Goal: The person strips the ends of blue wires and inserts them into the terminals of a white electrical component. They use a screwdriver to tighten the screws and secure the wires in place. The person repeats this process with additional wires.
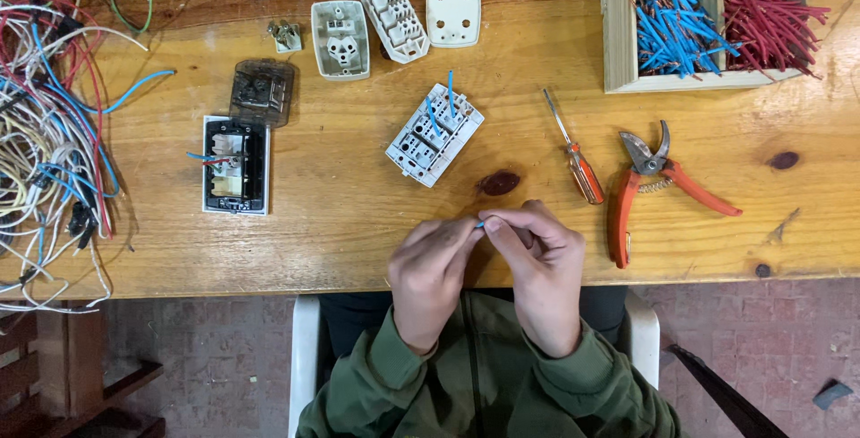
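My left hand point(432, 279) and my right hand point(540, 268) meet at the near edge of the wooden table point(358, 214). Their fingertips pinch a short blue wire piece point(480, 223), of which only a tip shows. Just beyond the hands lies a white socket module point(434, 134) with two short blue wires standing out of it. To the right lie a red-handled screwdriver point(577, 157) and orange-handled pruning shears point(649, 189).
A wooden box point(616, 35) at the back right holds blue, red and green wire pieces. Several white socket parts point(394, 19) lie at the back. A switch box with a clear cover point(236, 164) sits at left, beside a tangle of wires point(45, 124).
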